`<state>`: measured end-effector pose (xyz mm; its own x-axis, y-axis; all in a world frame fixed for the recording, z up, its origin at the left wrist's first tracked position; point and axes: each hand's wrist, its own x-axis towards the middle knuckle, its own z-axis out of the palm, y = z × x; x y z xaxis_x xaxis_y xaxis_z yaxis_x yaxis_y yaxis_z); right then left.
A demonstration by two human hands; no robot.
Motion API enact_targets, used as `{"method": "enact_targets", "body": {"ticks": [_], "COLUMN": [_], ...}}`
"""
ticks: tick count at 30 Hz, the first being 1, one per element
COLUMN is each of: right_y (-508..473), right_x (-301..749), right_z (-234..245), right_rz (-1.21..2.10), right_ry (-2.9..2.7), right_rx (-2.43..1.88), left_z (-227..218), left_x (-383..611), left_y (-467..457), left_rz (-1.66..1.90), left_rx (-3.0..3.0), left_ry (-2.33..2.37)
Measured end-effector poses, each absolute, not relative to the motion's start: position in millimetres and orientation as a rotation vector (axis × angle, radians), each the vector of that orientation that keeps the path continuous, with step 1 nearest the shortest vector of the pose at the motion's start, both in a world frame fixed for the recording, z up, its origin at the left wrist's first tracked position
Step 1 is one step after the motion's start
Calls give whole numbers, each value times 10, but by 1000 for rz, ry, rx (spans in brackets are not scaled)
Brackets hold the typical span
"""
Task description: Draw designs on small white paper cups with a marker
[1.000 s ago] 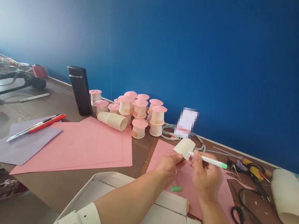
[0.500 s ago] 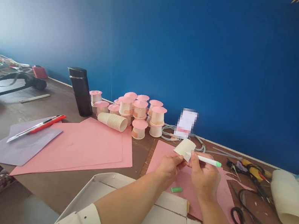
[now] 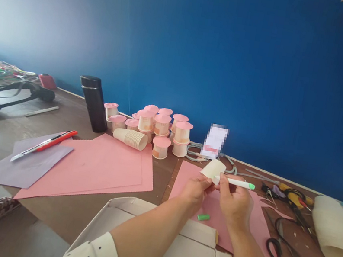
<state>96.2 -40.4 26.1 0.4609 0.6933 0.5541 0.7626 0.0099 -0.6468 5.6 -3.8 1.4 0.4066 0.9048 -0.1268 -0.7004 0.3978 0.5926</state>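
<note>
My left hand [image 3: 194,190] pinches a small cream paper piece [image 3: 213,169] and holds it up above a pink sheet [image 3: 210,209]. My right hand [image 3: 235,201] grips a white pen with a green end [image 3: 237,183], its tip touching the paper piece. A green pen cap [image 3: 203,216] lies on the pink sheet just below my hands. Both hands are closed.
Pink-topped paper cups [image 3: 158,128] cluster at the back beside a stack of lying cups [image 3: 130,138] and a black flask [image 3: 94,103]. Pink sheets [image 3: 95,168], a purple sheet with a red cutter [image 3: 44,145], scissors [image 3: 296,250], a cream roll [image 3: 334,232] and a white box [image 3: 183,253] surround my hands.
The pen's far end has tilted slightly nearer to the paper piece. My hands have stayed in nearly the same place. A person's hand at the far left has gone out of view.
</note>
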Motion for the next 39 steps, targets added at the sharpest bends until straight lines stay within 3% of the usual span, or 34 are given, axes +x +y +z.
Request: {"method": "enact_targets", "body": {"ticks": [30,39], "right_y": [-421,-466], "right_x": [949,908], "right_z": [256,329], "right_rz": [-20,-211], "right_ry": [-1222,-1140], "right_rx": [-1683,-1637], "left_z": [41,-15], "left_x": [45,47], "left_y": [-52,-43], "left_rz": [1081,1096], "left_rx": [498,649], "left_ry": [498,581]}}
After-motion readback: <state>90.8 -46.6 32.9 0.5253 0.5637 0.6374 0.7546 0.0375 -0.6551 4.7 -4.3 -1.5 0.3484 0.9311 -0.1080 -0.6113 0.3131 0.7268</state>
